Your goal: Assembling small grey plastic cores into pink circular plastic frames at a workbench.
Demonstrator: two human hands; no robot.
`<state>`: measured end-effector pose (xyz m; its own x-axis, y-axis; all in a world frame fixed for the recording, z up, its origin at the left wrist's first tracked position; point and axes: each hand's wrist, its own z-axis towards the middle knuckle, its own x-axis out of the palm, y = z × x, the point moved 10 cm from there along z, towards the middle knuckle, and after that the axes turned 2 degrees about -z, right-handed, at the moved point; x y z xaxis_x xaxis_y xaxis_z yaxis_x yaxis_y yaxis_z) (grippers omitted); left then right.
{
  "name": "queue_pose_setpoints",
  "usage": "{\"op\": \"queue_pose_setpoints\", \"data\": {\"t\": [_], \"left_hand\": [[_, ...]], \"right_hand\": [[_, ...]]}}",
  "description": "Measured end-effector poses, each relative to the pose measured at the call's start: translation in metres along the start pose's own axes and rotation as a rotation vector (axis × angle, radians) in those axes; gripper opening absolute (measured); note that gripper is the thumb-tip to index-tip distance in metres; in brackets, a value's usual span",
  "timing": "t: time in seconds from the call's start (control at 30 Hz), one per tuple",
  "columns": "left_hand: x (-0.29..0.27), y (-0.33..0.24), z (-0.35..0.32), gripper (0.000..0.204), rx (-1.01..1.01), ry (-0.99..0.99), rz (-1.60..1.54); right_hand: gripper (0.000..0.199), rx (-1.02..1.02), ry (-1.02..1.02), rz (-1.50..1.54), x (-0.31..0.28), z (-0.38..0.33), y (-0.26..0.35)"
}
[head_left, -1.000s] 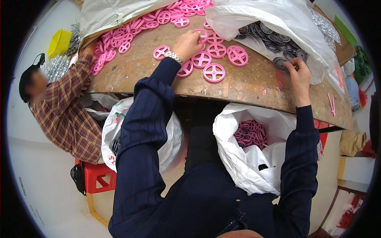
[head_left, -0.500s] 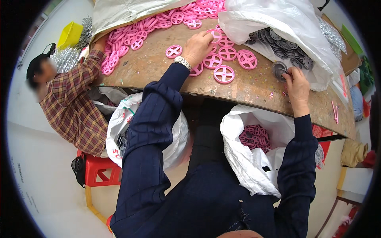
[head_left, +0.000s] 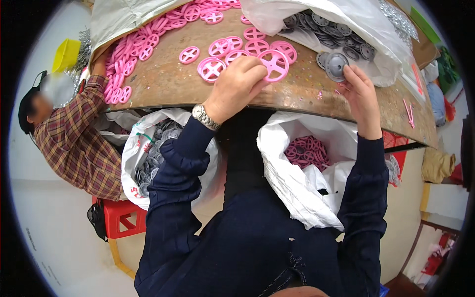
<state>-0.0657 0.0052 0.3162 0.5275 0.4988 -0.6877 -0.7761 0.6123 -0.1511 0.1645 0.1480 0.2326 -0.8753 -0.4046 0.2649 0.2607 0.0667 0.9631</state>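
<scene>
My left hand (head_left: pixel 238 83) grips a pink spoked plastic wheel (head_left: pixel 275 65) at the near edge of the brown table (head_left: pixel 168 84). Several more pink wheels (head_left: pixel 232 46) lie just beyond it. My right hand (head_left: pixel 360 91) holds a grey round disc (head_left: pixel 336 66) beside the open white bag of grey discs (head_left: pixel 341 39) on the table. A wristwatch (head_left: pixel 203 116) sits on my left wrist.
Below the table edge a white sack (head_left: pixel 302 173) holds pink wheels and another white sack (head_left: pixel 143 158) holds grey discs. A person in a plaid shirt (head_left: pixel 74 143) works at the left. A heap of pink wheels (head_left: pixel 143 44) lies far left. A red stool (head_left: pixel 116 218) stands below.
My left hand has drawn back toward the table's near edge and closed on a pink wheel. My right hand has lifted a grey disc from beside the bag.
</scene>
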Motion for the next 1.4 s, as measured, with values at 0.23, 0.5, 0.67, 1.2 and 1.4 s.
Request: {"op": "queue_pose_setpoints", "data": {"t": [0.23, 0.5, 0.67, 1.2, 1.4], "left_hand": [[0.026, -0.058, -0.010, 0.023, 0.064, 0.100, -0.027], [0.030, -0.059, -0.007, 0.039, -0.060, -0.065, -0.234], [0.048, -0.028, -0.028, 0.048, -0.570, -0.321, -0.752], [0.105, -0.023, -0.047, 0.030, -0.921, -0.086, -1.353], [0.102, -0.026, -0.046, 0.028, -0.933, -0.067, -1.393]], "right_hand": [[0.012, 0.071, 0.102, -0.056, 0.063, -0.040, -0.008], [0.011, 0.063, 0.045, -0.049, 0.067, -0.042, -0.018], [0.009, 0.024, -0.026, 0.081, 0.063, -0.043, -0.019], [0.024, -0.163, -0.044, -0.360, 0.076, -0.061, -0.006], [0.029, -0.077, 0.045, -0.300, 0.082, -0.065, -0.002]]}}
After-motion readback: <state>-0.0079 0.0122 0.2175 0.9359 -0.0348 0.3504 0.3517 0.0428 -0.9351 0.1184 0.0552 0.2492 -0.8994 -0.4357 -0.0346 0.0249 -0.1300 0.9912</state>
